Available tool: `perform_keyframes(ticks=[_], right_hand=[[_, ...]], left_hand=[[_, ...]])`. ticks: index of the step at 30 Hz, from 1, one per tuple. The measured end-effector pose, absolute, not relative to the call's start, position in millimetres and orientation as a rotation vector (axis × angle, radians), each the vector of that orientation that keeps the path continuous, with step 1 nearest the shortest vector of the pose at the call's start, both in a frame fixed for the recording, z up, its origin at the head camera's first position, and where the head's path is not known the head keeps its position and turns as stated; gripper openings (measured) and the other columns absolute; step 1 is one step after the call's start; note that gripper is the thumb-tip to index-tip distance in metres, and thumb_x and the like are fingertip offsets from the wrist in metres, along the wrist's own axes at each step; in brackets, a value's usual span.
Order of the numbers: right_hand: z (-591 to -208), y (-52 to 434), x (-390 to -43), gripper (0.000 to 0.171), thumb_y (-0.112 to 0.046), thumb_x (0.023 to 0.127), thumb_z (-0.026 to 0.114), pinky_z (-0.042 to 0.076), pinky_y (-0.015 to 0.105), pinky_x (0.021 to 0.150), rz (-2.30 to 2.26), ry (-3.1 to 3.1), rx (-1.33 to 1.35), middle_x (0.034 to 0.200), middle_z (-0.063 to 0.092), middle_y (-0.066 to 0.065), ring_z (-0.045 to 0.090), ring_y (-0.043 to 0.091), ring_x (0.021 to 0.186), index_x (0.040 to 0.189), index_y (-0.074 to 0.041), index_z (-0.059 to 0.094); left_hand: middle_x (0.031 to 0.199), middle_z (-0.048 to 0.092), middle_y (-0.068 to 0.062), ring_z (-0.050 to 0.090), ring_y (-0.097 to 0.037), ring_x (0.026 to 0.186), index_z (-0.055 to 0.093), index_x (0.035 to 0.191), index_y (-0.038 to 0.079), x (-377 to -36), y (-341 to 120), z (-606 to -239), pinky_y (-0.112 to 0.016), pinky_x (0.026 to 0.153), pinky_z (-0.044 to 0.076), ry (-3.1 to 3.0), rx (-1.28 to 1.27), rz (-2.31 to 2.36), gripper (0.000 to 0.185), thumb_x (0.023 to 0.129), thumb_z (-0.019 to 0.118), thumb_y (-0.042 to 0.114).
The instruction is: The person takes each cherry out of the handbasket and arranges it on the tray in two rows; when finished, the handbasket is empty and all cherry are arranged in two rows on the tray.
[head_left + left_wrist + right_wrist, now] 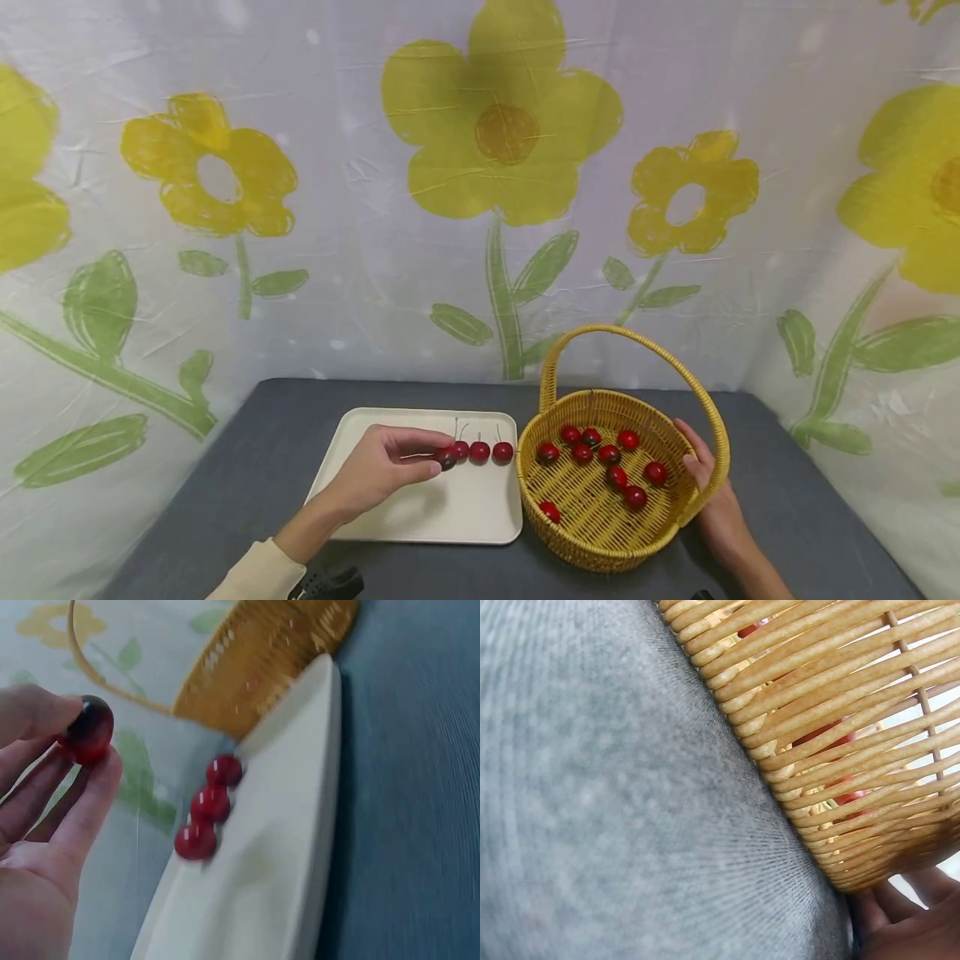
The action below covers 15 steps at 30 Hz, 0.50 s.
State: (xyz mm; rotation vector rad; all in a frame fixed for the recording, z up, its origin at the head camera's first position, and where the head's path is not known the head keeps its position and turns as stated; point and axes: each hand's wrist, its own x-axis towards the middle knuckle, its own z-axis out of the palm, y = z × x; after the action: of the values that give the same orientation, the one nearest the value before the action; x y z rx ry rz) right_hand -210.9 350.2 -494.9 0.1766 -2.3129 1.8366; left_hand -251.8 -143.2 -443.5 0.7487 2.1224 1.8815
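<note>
Between thumb and fingertips, my left hand (384,468) pinches a dark red cherry (91,729) above a white rectangular tray (420,515). Three red cherries (210,803) with thin stems lie in a row toward the tray's far right side; the held one overlaps the row's left end in the head view. To the right stands a yellow woven basket (600,546) with a tall arched handle and several cherries (617,477) spread over its bottom. My right hand (716,498) grips the basket's right side near the handle's base, its fingers partly hidden by the wicker in the right wrist view.
Tray and basket stand close side by side on a dark grey cloth-covered table (247,500). Behind the table hangs a pale curtain (360,275) printed with yellow flowers. The basket's handle (630,333) arches high over its opening.
</note>
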Motion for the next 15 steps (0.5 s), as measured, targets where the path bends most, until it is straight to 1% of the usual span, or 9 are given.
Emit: perform_keyframes(ticks=[2,4,6,8,11,15], right_hand=[[-494.2,350.8,-211.4,0.055,-0.031,0.122,0.030,0.050,0.010,0.100,1.835,-2.320,0.163,0.172,0.033,0.013,0.052,-0.013,0.134,0.176,-0.020,0.024],[-494.0,351.3,-211.9,0.055,-0.031,0.122,0.030,0.050,0.010,0.100,1.840,-2.322,0.158,0.172,0.032,0.014,0.053,-0.013,0.134,0.176,-0.020,0.024],[-494.1,351.6,-212.3,0.055,-0.031,0.122,0.031,0.051,0.010,0.099,1.844,-2.320,0.154,0.172,0.033,0.012,0.053,-0.013,0.133,0.176,-0.020,0.024],[-494.6,351.9,-212.5,0.055,-0.030,0.122,0.031,0.051,0.011,0.100,1.848,-2.319,0.158,0.171,0.034,0.009,0.053,-0.013,0.133,0.176,-0.019,0.024],[-495.4,352.0,-212.8,0.055,-0.030,0.122,0.030,0.050,0.010,0.100,1.847,-2.319,0.164,0.169,0.036,0.005,0.053,-0.012,0.134,0.176,-0.019,0.024],[-496.2,351.6,-212.7,0.055,-0.029,0.122,0.030,0.050,0.010,0.100,1.847,-2.313,0.167,0.169,0.037,0.003,0.053,-0.012,0.134,0.176,-0.019,0.025]], left_hand=[[0.128,0.078,-0.025,0.080,-0.020,0.114,0.075,0.132,-0.006,-253.7,-150.1,-447.5,-0.029,0.095,0.064,2.184,0.727,1.859,0.038,0.097,0.082,0.006],[0.124,0.080,-0.022,0.080,-0.019,0.112,0.076,0.130,-0.006,-256.0,-155.3,-451.3,-0.027,0.093,0.065,2.276,0.705,1.819,0.036,0.096,0.083,0.006],[0.119,0.082,-0.017,0.081,-0.019,0.109,0.079,0.127,-0.004,-258.5,-158.6,-454.3,-0.025,0.091,0.064,2.363,0.677,1.768,0.033,0.095,0.083,0.006],[0.116,0.084,-0.010,0.082,-0.017,0.106,0.082,0.124,0.003,-260.9,-159.9,-456.8,-0.023,0.089,0.064,2.448,0.640,1.709,0.030,0.094,0.085,0.008],[0.111,0.085,-0.006,0.082,-0.016,0.103,0.084,0.120,0.007,-266.0,-159.3,-459.6,-0.020,0.086,0.063,2.527,0.611,1.646,0.027,0.093,0.087,0.009],[0.107,0.085,-0.008,0.082,-0.019,0.100,0.084,0.116,0.003,-276.5,-155.6,-463.6,-0.020,0.084,0.063,2.625,0.658,1.585,0.025,0.092,0.087,0.006]])
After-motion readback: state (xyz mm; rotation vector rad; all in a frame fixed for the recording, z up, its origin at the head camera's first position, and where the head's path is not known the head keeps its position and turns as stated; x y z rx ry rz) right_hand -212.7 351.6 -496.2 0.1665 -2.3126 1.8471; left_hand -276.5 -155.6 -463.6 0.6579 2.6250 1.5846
